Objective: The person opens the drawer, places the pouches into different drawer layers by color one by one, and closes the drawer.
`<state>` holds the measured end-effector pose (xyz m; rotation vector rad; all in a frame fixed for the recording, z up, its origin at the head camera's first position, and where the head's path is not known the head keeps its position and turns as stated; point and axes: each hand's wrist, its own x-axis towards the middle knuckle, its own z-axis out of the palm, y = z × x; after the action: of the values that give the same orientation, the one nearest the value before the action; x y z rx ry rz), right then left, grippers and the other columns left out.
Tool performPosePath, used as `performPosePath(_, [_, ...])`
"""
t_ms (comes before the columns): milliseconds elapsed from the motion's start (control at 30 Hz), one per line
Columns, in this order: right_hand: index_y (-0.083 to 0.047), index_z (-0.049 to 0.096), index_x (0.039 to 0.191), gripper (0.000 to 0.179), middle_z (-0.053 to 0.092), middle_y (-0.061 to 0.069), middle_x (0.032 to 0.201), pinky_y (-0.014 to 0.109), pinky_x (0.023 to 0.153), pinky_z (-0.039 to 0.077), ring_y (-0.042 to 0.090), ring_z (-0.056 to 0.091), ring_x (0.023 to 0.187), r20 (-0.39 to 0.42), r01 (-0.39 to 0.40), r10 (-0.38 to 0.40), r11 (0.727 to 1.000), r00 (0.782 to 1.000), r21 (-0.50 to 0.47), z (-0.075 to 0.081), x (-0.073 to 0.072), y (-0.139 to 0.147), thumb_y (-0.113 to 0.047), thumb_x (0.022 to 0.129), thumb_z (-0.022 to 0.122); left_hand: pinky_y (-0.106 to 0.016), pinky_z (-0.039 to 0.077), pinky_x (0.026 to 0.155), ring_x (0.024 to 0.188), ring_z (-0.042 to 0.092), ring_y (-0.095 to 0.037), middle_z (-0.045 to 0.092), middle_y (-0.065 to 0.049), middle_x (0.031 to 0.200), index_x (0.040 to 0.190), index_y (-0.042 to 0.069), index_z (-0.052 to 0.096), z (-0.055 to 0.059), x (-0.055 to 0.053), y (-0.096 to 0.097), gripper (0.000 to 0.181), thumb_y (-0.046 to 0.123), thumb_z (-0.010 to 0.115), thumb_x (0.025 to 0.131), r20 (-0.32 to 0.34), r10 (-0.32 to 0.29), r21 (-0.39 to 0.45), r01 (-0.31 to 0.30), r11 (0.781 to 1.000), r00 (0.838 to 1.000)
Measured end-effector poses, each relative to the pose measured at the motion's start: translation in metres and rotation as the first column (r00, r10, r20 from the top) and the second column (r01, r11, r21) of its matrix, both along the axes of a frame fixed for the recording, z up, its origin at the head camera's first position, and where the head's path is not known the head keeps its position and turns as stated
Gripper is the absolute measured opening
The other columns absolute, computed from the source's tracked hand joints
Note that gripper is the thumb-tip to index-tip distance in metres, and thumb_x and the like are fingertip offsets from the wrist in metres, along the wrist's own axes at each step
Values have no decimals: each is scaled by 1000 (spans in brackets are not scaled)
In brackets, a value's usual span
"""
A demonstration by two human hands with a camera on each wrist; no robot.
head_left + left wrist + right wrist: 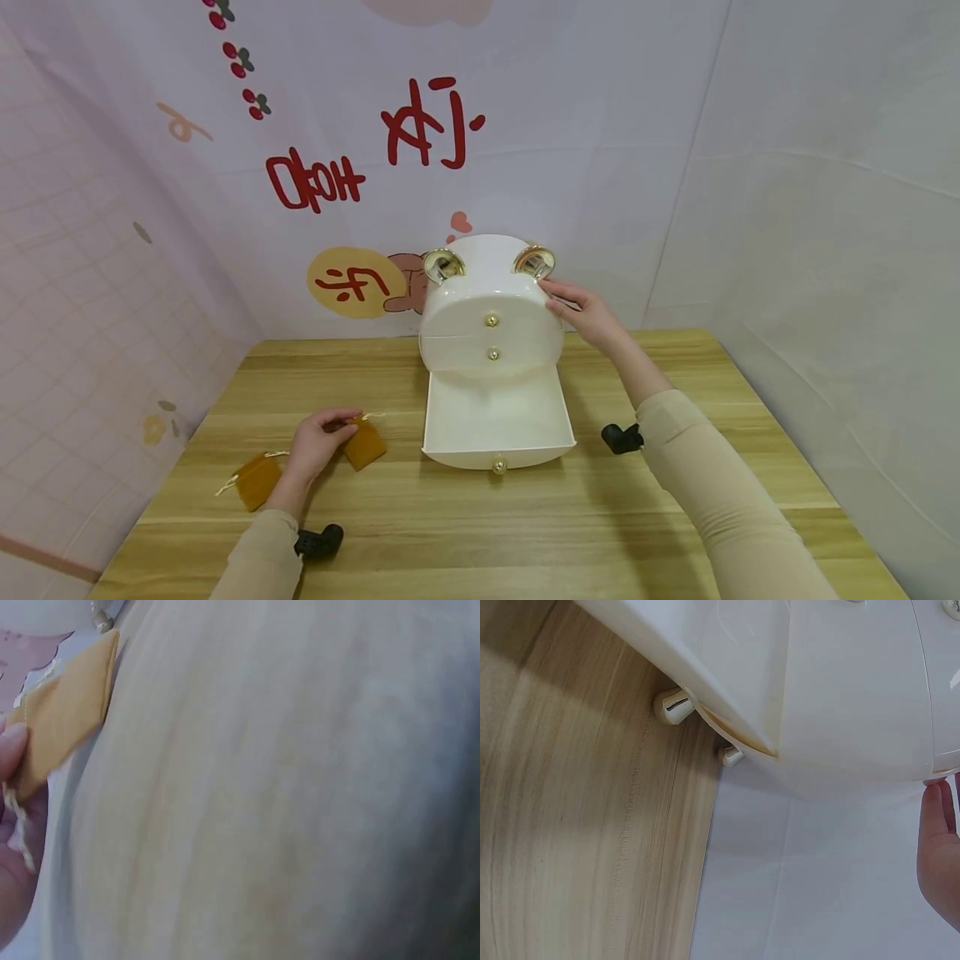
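Observation:
A white storage box (487, 287) with gold-rimmed rings on top and gold knobs on its front stands at the back of the table. Its bottom drawer (495, 408) is pulled out and holds nothing. My right hand (592, 317) rests its fingertips on the box's right side, near the top; the right wrist view shows the fingers (934, 814) against the white wall. To the left of the drawer, my left hand (318, 442) pinches a small mustard-yellow drawstring pouch (365, 444) by its corded end. In the left wrist view the pouch (71, 705) hangs flat from thumb and fingers.
A second yellow drawstring pouch (257, 482) lies on the wooden table (525, 533), left of my left forearm. Short gold feet (676, 707) lift the box off the table. Behind stands a white printed backdrop (585, 125). Black wrist cameras (321, 542) stick out from both forearms.

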<state>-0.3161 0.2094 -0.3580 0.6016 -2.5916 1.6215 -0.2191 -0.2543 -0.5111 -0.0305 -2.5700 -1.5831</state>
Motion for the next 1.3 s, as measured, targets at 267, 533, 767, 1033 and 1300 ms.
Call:
performPosePath(267, [-18,53,145,46,40,0,155,48,112,34,24,30,144,-13,7,-7,1000,1000,7,-7,-5,0,-29,100,60,-19,52,79,98,64,-15,70,-14,112,114,2,73,18,-1,12,24,10,72,91,9,-37,-14,37,999,999])
performPosePath(533, [-10,50,146,46,37,8,156,52,112,32,31,27,145,8,-2,2,1000,1000,-7,2,1,-4,-19,102,58,-22,54,77,96,63,-16,68,-13,114,117,3,72,51,-1,34,28,16,72,93,35,-32,74,29,997,999])
performPosePath(767, [-2,49,145,45,36,14,155,51,111,34,34,29,144,10,-8,8,1000,1000,8,22,21,-11,-13,102,57,-21,54,77,91,64,-14,69,-17,112,115,-2,72,77,-1,58,27,11,73,91,1,-57,138,57,989,998])
performPosePath(1033, [-2,49,145,45,36,14,155,52,111,33,35,29,144,14,-6,6,1000,1000,-2,22,22,-9,-14,102,57,-22,55,75,88,65,-14,71,-17,108,111,-4,73,89,-4,90,23,4,73,89,-55,-150,205,158,966,987])
performPosePath(1300, [-3,49,145,45,37,14,155,52,111,33,34,29,144,19,-6,6,1000,1000,-11,22,21,-9,-14,102,57,-22,55,76,88,65,-21,72,-14,105,106,-1,75,93,-9,125,19,2,74,88,-45,-189,151,193,969,981])
